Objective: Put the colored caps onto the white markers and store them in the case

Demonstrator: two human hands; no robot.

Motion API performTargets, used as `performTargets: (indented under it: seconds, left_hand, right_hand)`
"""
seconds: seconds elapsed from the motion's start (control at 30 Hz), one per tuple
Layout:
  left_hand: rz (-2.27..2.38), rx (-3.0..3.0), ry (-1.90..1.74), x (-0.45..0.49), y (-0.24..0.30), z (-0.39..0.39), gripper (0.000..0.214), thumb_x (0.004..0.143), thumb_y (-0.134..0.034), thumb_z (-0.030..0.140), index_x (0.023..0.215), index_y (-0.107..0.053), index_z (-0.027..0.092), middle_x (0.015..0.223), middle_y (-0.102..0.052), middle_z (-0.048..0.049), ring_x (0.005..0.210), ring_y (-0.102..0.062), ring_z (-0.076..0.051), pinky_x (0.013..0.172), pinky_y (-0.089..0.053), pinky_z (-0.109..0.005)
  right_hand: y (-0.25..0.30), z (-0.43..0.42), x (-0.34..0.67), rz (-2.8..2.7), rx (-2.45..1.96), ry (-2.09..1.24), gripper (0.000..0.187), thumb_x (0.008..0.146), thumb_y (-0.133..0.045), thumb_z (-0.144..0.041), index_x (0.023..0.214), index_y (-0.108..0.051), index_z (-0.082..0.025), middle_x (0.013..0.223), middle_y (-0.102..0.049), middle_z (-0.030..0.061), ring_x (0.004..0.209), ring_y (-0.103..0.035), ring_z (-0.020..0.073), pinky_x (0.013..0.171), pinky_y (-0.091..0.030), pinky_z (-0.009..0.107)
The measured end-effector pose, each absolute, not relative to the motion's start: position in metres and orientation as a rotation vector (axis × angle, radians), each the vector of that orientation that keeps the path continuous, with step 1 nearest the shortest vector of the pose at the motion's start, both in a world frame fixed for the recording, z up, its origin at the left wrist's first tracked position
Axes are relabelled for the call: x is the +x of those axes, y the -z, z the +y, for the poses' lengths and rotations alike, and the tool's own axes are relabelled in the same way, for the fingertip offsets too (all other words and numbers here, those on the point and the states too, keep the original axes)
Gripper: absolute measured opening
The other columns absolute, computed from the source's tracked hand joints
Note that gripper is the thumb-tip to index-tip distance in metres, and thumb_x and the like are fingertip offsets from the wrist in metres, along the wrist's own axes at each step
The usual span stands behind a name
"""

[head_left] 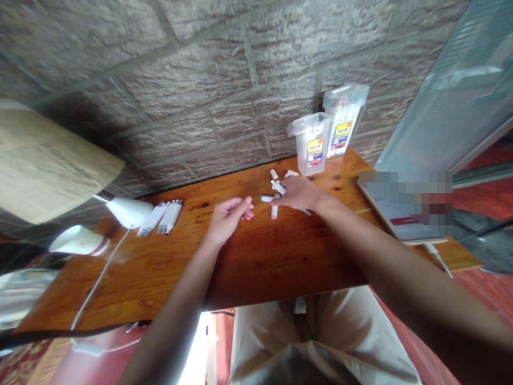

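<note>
My right hand (pixel 298 192) is over a small heap of short white marker caps with coloured ends, near the middle of the wooden table. Its fingers are closed at a white marker cap (pixel 279 187); the grip is partly hidden. Around that hand lie a cap with a blue end (pixel 266 198), a cap with a pink end (pixel 274 212) and one with an orange end (pixel 292 173). To the left of the heap, my left hand (pixel 230 216) hovers with loosely bent fingers and nothing visible in it.
Two clear plastic marker boxes (pixel 313 147) stand by the brick wall, the rear one (pixel 342 125) holding markers. Several white markers (pixel 170 216) lie at left beside a lamp (pixel 128 212) and a tipped paper cup (pixel 78 240). A tablet-like device (pixel 401 214) rests at right.
</note>
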State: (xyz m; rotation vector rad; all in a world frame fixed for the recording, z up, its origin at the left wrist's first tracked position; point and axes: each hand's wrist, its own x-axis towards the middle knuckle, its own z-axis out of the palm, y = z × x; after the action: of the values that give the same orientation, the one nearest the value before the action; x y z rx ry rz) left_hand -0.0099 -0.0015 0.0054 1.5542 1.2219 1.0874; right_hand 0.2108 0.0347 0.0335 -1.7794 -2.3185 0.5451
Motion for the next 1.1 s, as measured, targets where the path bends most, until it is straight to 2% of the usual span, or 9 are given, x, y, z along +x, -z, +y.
performTargets:
  seconds: [0.13, 0.27, 0.4, 0.67, 0.8, 0.87, 0.97, 1.03, 1.1]
  left_hand:
    - [1.229, 1.592, -1.046, -0.01, -0.003, -0.001, 0.048, 0.077, -0.075, 0.063, 0.076, -0.075, 0.014, 0.066, -0.071, -0.0038, 0.059, -0.062, -0.012, 0.063, -0.05, -0.026]
    - [1.217, 1.631, -1.025, -0.01, 0.0, 0.0, 0.046, 0.079, -0.074, 0.061, 0.076, -0.075, 0.015, 0.067, -0.071, -0.0036, 0.06, -0.063, -0.012, 0.064, -0.051, -0.025]
    - [1.224, 1.65, -1.014, -0.011, 0.001, 0.001, 0.046, 0.081, -0.072, 0.06, 0.077, -0.075, 0.015, 0.067, -0.072, -0.0036, 0.06, -0.063, -0.012, 0.064, -0.051, -0.025]
    - [1.254, 1.726, -0.975, -0.011, 0.002, 0.001, 0.047, 0.082, -0.069, 0.062, 0.074, -0.072, 0.015, 0.067, -0.071, -0.0042, 0.061, -0.064, -0.013, 0.063, -0.051, -0.024]
    - [1.254, 1.787, -0.991, -0.011, 0.007, 0.002, 0.043, 0.083, -0.07, 0.059, 0.08, -0.072, 0.016, 0.07, -0.071, -0.0033, 0.063, -0.063, -0.013, 0.063, -0.05, -0.024]
    - [1.263, 1.851, -1.03, -0.011, 0.008, 0.001, 0.04, 0.083, -0.071, 0.054, 0.097, -0.072, 0.017, 0.073, -0.071, -0.0019, 0.064, -0.063, -0.013, 0.064, -0.05, -0.024]
    - [1.243, 1.952, -1.103, -0.01, 0.007, -0.001, 0.048, 0.084, -0.073, 0.048, 0.122, -0.065, 0.019, 0.078, -0.069, 0.0004, 0.068, -0.062, -0.011, 0.068, -0.049, -0.023]
    - [1.223, 2.012, -1.167, -0.009, 0.006, -0.003, 0.05, 0.083, -0.075, 0.046, 0.124, -0.063, 0.02, 0.076, -0.064, 0.0027, 0.067, -0.058, -0.01, 0.069, -0.048, -0.022]
    - [1.242, 2.071, -1.221, -0.008, 0.005, -0.004, 0.041, 0.082, -0.075, 0.046, 0.113, -0.066, 0.02, 0.07, -0.057, 0.0048, 0.063, -0.052, -0.01, 0.067, -0.046, -0.022]
  right_hand:
    - [-0.032, 0.035, 0.211, -2.368, -1.804, -0.48, 0.041, 0.085, -0.067, -0.052, 0.099, -0.075, -0.015, 0.104, -0.075, 0.0143, 0.101, -0.071, 0.0292, 0.079, -0.05, 0.032]
    - [-0.031, 0.036, 0.213, -2.406, -1.777, -0.43, 0.036, 0.089, -0.062, -0.048, 0.099, -0.075, -0.016, 0.106, -0.074, 0.0145, 0.106, -0.07, 0.0296, 0.084, -0.049, 0.031]
    - [-0.034, 0.035, 0.213, -2.432, -1.785, -0.463, 0.037, 0.088, -0.063, -0.049, 0.1, -0.073, -0.016, 0.106, -0.075, 0.0135, 0.105, -0.07, 0.0286, 0.083, -0.049, 0.031]
    - [-0.031, 0.033, 0.208, -2.391, -1.807, -0.459, 0.044, 0.085, -0.064, -0.052, 0.103, -0.072, -0.013, 0.11, -0.075, 0.0183, 0.104, -0.07, 0.0314, 0.081, -0.051, 0.034]
    - [-0.032, 0.034, 0.211, -2.229, -1.814, -0.413, 0.05, 0.083, -0.063, -0.06, 0.095, -0.072, -0.013, 0.106, -0.074, 0.0195, 0.101, -0.07, 0.0314, 0.077, -0.05, 0.032]
    - [-0.037, 0.033, 0.213, -2.098, -1.756, -0.497, 0.05, 0.083, -0.063, -0.064, 0.081, -0.07, -0.015, 0.087, -0.074, 0.0137, 0.089, -0.071, 0.0271, 0.07, -0.048, 0.03]
    - [-0.043, 0.027, 0.211, -1.912, -1.523, -0.867, 0.053, 0.08, -0.064, -0.069, 0.065, -0.061, -0.018, 0.063, -0.063, 0.0035, 0.067, -0.063, 0.0179, 0.058, -0.042, 0.026]
    - [-0.044, 0.022, 0.206, -1.801, -1.327, -1.143, 0.054, 0.079, -0.065, -0.07, 0.063, -0.058, -0.019, 0.059, -0.059, 0.0006, 0.06, -0.057, 0.0142, 0.055, -0.042, 0.025]
    - [-0.04, 0.019, 0.2, -1.752, -1.2, -1.304, 0.054, 0.076, -0.067, -0.071, 0.064, -0.059, -0.019, 0.059, -0.058, -0.0005, 0.059, -0.056, 0.0131, 0.056, -0.044, 0.025]
